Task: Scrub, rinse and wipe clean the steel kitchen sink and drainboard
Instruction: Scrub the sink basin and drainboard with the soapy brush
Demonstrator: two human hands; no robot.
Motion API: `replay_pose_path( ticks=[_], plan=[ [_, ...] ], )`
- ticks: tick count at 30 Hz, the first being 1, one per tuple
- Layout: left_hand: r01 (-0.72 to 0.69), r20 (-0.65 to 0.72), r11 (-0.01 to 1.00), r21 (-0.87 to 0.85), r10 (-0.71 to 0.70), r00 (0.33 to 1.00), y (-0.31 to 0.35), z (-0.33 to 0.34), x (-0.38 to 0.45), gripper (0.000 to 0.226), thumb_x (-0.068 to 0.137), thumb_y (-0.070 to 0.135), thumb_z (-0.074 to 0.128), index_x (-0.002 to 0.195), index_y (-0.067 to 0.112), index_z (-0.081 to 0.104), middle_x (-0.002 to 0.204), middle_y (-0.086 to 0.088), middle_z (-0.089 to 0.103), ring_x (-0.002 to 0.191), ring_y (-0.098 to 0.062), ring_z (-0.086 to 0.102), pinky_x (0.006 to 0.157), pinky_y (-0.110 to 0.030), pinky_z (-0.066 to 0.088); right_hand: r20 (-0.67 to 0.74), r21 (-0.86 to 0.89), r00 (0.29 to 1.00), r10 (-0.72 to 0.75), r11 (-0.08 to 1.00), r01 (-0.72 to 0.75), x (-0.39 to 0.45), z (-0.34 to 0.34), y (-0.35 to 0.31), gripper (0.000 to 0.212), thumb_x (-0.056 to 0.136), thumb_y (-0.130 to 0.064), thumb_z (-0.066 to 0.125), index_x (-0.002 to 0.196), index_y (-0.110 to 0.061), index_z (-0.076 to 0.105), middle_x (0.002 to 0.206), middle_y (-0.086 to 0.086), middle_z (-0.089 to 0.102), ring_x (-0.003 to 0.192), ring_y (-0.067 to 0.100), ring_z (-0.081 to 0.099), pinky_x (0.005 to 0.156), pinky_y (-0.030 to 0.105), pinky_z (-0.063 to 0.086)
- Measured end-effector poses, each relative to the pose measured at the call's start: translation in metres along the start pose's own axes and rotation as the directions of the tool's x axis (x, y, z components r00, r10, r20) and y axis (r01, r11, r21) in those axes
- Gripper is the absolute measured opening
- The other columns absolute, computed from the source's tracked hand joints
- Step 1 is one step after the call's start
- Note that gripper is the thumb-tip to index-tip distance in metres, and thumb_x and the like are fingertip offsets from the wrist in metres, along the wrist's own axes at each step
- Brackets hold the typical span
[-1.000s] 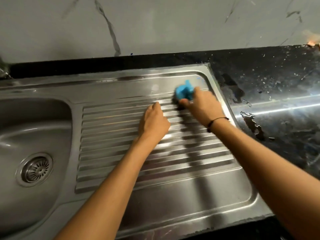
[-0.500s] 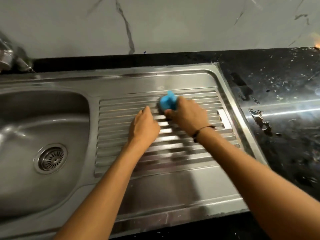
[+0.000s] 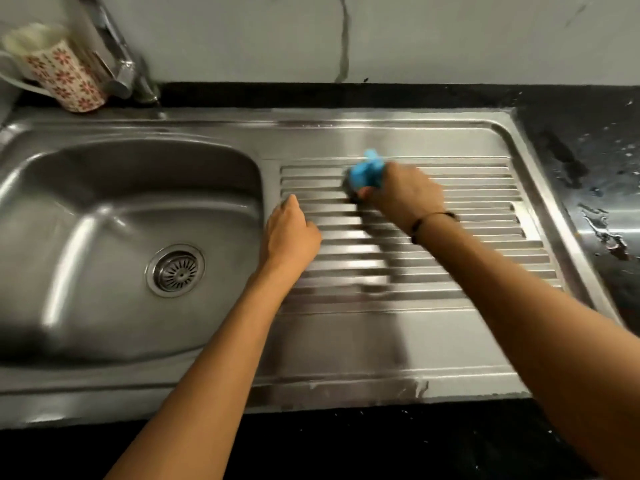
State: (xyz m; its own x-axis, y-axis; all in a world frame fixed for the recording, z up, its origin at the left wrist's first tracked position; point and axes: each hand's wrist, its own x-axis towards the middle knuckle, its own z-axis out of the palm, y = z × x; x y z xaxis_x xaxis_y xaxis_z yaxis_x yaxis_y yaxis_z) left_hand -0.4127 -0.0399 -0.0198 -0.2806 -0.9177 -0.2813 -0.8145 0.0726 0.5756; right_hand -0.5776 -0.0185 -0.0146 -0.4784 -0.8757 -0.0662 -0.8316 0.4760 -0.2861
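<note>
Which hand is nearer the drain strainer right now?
Left. The left hand rests at the drainboard's basin-side edge, right of the drain strainer; the right hand scrubs farther right.

Blue scrubber (image 3: 367,173), red-flowered mug (image 3: 62,74)

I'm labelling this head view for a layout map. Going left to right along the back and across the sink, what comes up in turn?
Patterned mug → tap → sink basin with its drain → left hand → blue cloth gripped by right hand → drainboard → wet black counter.
</note>
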Motion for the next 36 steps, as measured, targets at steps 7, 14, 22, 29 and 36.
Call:
replay_pose_path(
  ticks=[7, 14, 22, 29, 36],
  plan=[
    [-0.012, 0.041, 0.998, -0.061, 0.014, 0.999, -0.013, -0.006, -0.005, 0.061, 0.085, -0.002, 0.039, 0.144, 0.005, 0.025, 0.145, -0.014, 0.036, 0.132, -0.029, 0.033, 0.106, -0.034, 0.028, 0.078, 0.021, 0.997, 0.015, 1.000, -0.017, -0.013, 0.005, -0.023, 0.046, 0.088, -0.046, 0.056, 0.119, -0.013, 0.054, 0.113, 0.012, 0.061, 0.100, 0.030, 0.058, 0.072, 0.033, 0.038],
    [-0.058, 0.074, 0.981, -0.184, 0.073, 0.995, -0.033, -0.010, -0.013, 0.063, 0.086, -0.008, 0.032, 0.146, 0.010, 0.023, 0.147, -0.010, 0.035, 0.133, -0.027, 0.034, 0.109, -0.036, 0.030, 0.015, -0.042, 0.940, 0.339, 0.940, -0.339, -0.047, -0.041, 0.083, 0.049, 0.088, -0.040, 0.058, 0.115, 0.001, 0.058, 0.112, 0.026, 0.060, 0.101, 0.038, 0.057, 0.073, 0.035, 0.039],
    [-0.099, 0.025, 0.982, -0.161, 0.104, 0.994, -0.044, -0.018, -0.023, 0.049, 0.084, -0.006, 0.037, 0.131, 0.007, 0.045, 0.130, -0.015, 0.052, 0.119, -0.031, 0.047, 0.093, -0.032, 0.038, 0.094, 0.000, 0.996, 0.003, 1.000, -0.003, -0.071, 0.028, -0.060, 0.043, 0.088, -0.044, 0.054, 0.118, -0.013, 0.053, 0.114, 0.015, 0.062, 0.105, 0.035, 0.057, 0.074, 0.036, 0.040],
    [-0.097, 0.115, 0.974, -0.205, 0.123, 0.986, -0.057, -0.017, -0.037, 0.058, 0.084, -0.007, 0.035, 0.139, 0.010, 0.040, 0.138, -0.009, 0.048, 0.127, -0.024, 0.043, 0.099, -0.025, 0.034, -0.023, -0.061, 0.965, 0.262, 0.963, -0.263, -0.100, -0.013, 0.042, 0.044, 0.088, -0.038, 0.059, 0.108, 0.001, 0.055, 0.105, 0.030, 0.060, 0.095, 0.043, 0.056, 0.068, 0.040, 0.038],
    [-0.063, 0.019, 0.972, -0.225, 0.069, 0.997, -0.076, -0.026, -0.053, 0.038, 0.088, -0.001, 0.042, 0.119, 0.012, 0.060, 0.116, -0.004, 0.063, 0.112, -0.021, 0.055, 0.094, -0.026, 0.041, 0.093, -0.032, 0.990, -0.105, 0.994, 0.108, -0.122, 0.040, -0.065, 0.041, 0.089, -0.046, 0.053, 0.115, -0.015, 0.050, 0.108, 0.014, 0.062, 0.098, 0.036, 0.057, 0.064, 0.034, 0.034]
  ],
)
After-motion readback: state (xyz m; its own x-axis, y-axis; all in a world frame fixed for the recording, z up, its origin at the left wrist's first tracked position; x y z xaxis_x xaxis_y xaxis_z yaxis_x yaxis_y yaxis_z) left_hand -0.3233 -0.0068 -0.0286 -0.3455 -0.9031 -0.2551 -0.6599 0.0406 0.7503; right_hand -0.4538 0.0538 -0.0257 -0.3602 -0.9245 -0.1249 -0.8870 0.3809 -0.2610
